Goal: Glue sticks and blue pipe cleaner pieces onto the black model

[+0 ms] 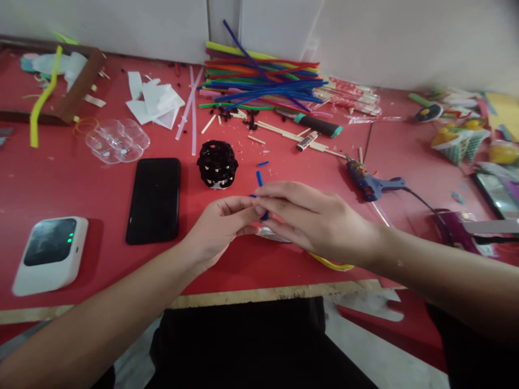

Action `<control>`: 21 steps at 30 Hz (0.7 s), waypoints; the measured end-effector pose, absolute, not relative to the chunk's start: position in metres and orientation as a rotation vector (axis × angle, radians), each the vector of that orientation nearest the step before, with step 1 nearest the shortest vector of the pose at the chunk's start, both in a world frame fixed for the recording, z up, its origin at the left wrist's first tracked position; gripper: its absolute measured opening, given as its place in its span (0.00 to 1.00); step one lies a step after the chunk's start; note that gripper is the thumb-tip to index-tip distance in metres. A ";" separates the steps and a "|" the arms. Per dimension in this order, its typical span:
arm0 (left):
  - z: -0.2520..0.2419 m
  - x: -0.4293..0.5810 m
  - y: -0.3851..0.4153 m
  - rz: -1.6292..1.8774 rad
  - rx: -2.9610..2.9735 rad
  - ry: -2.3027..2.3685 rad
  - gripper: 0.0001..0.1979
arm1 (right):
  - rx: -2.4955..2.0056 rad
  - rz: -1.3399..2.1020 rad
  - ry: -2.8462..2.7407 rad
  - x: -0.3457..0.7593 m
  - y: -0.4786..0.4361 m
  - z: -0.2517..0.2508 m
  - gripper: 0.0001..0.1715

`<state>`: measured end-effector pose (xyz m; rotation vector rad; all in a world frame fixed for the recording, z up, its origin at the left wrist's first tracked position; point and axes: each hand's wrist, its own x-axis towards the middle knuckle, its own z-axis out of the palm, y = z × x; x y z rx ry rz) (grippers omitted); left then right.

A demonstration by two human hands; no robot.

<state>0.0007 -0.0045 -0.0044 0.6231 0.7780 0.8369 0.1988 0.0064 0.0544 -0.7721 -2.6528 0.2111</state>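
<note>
My left hand (221, 224) and my right hand (314, 216) meet above the front part of the red table. Their fingertips pinch together around a short blue pipe cleaner piece (265, 215), mostly covered by the fingers. Just beyond them lie two more cut blue pieces, one (259, 178) close to my right fingers and another (263, 163) farther back. A small round black fuzzy object (218, 165) with pale bits in rows stands left of the fingertips. Beneath my right hand, a clear plastic wrapper (273, 234) and something yellow (330, 263) show in part.
Coloured pipe cleaners (263, 81) are heaped at the back. A glue gun (371, 181) with a cord lies to the right, a cutter knife (318, 125) behind. On the left are a black phone (154, 200), a white device (51, 254) and a clear plastic palette (117, 141).
</note>
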 end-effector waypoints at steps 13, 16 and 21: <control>-0.001 0.000 -0.005 0.788 0.707 0.916 0.11 | -0.816 0.237 -2.609 0.198 0.004 0.047 0.13; -0.003 -0.001 -0.005 0.786 0.717 0.934 0.11 | -0.823 0.282 -2.564 0.199 0.005 0.043 0.13; -0.003 -0.001 -0.005 0.811 0.725 0.927 0.11 | -0.832 0.301 -2.535 0.197 0.004 0.041 0.13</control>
